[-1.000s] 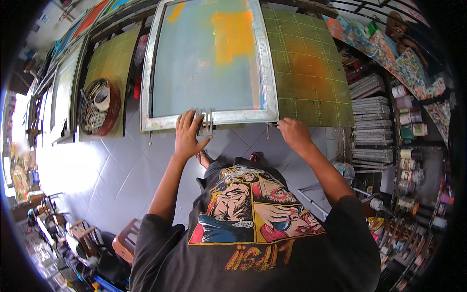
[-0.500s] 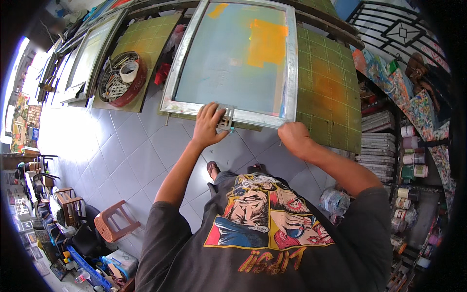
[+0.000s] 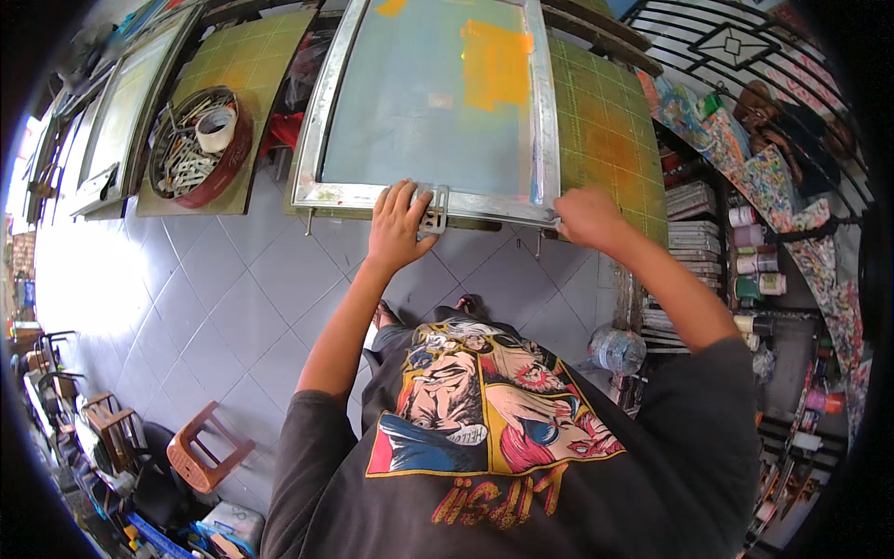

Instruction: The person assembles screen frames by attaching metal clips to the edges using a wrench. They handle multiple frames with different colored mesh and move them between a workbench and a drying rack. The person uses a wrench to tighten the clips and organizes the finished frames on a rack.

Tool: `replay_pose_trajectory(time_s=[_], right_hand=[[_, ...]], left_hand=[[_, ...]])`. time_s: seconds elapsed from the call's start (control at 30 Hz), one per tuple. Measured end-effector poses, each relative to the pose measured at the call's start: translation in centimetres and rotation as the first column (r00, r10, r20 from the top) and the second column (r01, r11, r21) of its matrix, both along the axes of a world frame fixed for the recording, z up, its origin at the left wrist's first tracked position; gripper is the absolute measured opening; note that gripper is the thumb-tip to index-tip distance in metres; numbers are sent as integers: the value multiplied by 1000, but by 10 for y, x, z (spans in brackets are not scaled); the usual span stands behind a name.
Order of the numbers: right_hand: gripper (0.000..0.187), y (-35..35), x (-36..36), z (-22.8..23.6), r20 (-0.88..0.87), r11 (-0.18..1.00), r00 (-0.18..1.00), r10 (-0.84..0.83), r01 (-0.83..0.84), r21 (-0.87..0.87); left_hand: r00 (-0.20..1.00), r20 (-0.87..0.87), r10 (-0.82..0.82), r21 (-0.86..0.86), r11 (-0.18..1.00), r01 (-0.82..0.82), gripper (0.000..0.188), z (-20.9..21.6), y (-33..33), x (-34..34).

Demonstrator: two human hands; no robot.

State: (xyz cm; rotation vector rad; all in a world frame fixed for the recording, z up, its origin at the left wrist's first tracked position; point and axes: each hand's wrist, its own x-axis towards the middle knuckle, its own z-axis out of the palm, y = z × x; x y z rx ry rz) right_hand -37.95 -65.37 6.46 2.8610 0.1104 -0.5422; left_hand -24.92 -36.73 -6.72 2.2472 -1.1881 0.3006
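Note:
A screen-printing frame (image 3: pixel 328 121) with pale metal bars lies in front of me, its blue-grey mesh (image 3: pixel 400 112) carrying orange patches (image 3: pixel 498 70). My left hand (image 3: pixel 399 225) is closed over the near bar, fingers on top. Beside its thumb sits a slotted metal bracket (image 3: pixel 436 211) against that bar. At the frame's near right corner my right hand (image 3: pixel 589 216) makes a fist; whatever its fingers pinch there is hidden. A thin bolt (image 3: pixel 538 244) hangs below the bar just left of that fist.
A dark red round tub (image 3: pixel 223 186) of pale metal strips and a white tape roll (image 3: pixel 216 129) stands at left. A green gridded board (image 3: pixel 605 140) lies right of the frame. Behind me are a brown stool (image 3: pixel 200 456) and a clear bottle (image 3: pixel 617 352). Jars (image 3: pixel 748 238) line the right.
The whole view has shifted slightly. My right hand has moved from below the corner to its right side, uncovering the bolt. My left hand keeps its place on the near bar.

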Motion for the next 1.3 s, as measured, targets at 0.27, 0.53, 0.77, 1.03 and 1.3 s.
replay_pose_trajectory(time_s=[0.27, 0.53, 0.77, 1.03, 1.3], right_hand=[[33, 54, -99, -116, -648, -606, 208, -732, 234, 760], [30, 73, -92, -158, -740, -751, 189, -646, 12, 660], [29, 85, -90, -162, -559, -560, 99, -823, 28, 828], [28, 75, -94, -153, -694, -720, 211, -688, -75, 690], [27, 74, -92, -158, -410, -396, 149, -900, 114, 911]], left_hand=[[1000, -16, -27, 17, 999, 27, 65, -1, -4, 2], [1000, 8, -24, 70, 997, 24, 63, 3, -5, 0], [1000, 8, -10, 84, 996, 9, 62, 3, -11, -3], [999, 40, -12, 81, 997, 9, 62, 5, -14, -5], [1000, 29, -4, 105, 995, 1, 64, 4, -10, -3]])
